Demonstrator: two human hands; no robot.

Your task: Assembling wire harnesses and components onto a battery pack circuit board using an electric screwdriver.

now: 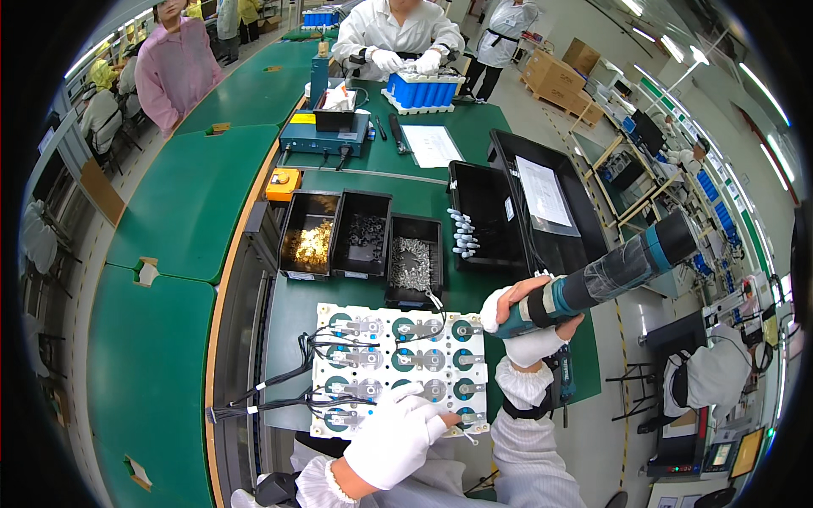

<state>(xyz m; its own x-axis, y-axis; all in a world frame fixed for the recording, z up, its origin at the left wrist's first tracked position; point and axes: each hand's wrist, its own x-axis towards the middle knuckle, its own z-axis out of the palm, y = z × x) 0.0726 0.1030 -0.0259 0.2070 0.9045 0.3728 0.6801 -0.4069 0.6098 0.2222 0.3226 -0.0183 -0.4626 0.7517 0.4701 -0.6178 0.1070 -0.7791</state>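
Along the lower edge of a white perforated battery holder plate (385,315), my left hand (394,440) in a white glove has its fingers closed at the near right corner. A thin wire with a ring terminal (472,438) sticks out from its bare fingertips. My right hand (533,330), also gloved, is wrapped round a teal and black cordless screwdriver (584,288), raised to the right of the plate; its tip is hidden behind the hand. Rows of round cells with metal tabs (419,360) fill the plate. Black wire bundles (284,381) run in from its left.
Behind the plate stand bins of brass pieces (311,243), black parts (366,235) and silver screws (412,264). Black trays (483,216) lie further right, a blue power unit (322,140) beyond. Across the bench a person handles a blue pack (421,91).
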